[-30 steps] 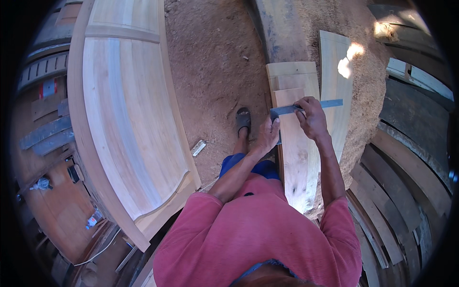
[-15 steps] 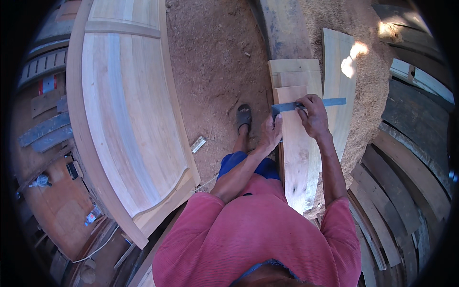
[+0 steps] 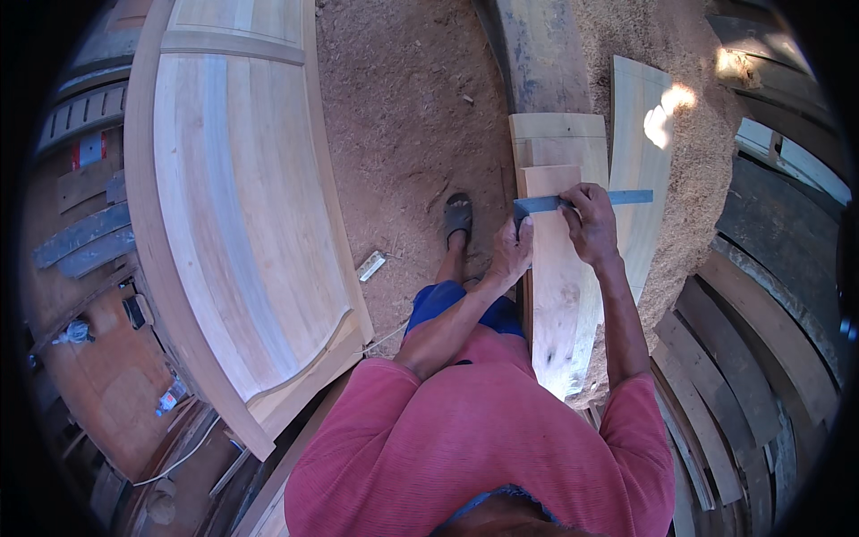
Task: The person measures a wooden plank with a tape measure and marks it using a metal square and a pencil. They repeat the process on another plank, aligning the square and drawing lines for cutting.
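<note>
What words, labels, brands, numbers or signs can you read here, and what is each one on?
None can be read.
Metal square: any markings on its blade are too small to make out.
Small clear bottle at the left: its coloured patches are too small and blurred to read.
Small pale block on the ground: too small to tell whether it bears print.
</note>
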### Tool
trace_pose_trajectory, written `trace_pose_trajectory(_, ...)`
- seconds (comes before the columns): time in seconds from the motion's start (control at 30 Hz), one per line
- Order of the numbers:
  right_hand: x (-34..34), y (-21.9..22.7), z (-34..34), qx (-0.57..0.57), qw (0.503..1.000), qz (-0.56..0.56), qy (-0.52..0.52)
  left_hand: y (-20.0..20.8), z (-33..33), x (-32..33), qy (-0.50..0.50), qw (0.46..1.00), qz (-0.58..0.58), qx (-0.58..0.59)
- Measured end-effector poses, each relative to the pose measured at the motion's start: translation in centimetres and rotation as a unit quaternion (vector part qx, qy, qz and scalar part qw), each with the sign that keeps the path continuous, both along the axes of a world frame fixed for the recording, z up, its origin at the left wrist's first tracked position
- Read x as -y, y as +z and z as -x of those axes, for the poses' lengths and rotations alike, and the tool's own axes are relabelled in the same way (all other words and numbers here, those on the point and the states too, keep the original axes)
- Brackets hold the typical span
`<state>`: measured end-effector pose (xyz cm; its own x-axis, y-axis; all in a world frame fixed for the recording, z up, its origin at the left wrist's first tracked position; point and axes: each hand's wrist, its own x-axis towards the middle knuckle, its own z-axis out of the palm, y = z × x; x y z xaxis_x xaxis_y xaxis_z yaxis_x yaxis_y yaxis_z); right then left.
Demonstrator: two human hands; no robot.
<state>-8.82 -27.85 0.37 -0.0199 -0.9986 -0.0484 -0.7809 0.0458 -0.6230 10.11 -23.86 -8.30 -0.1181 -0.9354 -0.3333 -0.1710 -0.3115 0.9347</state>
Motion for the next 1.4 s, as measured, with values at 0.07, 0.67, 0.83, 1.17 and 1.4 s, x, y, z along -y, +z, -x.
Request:
trace_pose_trajectory(0.07,-0.1,-0.1,0.0,0.001,1.000,-0.001,-0.001,0.0,0.0,0.1,-0.002,1.000,-0.001,-0.013)
trace_pose_trajectory(0.67,0.3,0.7,0.2,0.003,1.000,0.019,0.013,-0.1,0.0,0.1,-0.010,1.000,0.006,0.000)
trace_pose_trajectory(0.83,-0.2,1.7,0.5,0.036,0.997,-0.046,-0.041,-0.6,0.2,-0.1,-0.003,1.000,0.007,-0.018)
trace_pose_trajectory(1.17,-0.5,0.3,0.4,0.006,1.000,-0.014,-0.011,-0.9,0.3,-0.2,-0.020,1.000,-0.007,-0.005)
trace_pose_trajectory(1.4,-0.3,0.1,0.9,-0.009,1.000,0.000,0.012,-1.2,0.5,0.0,-0.020,0.999,-0.023,-0.012)
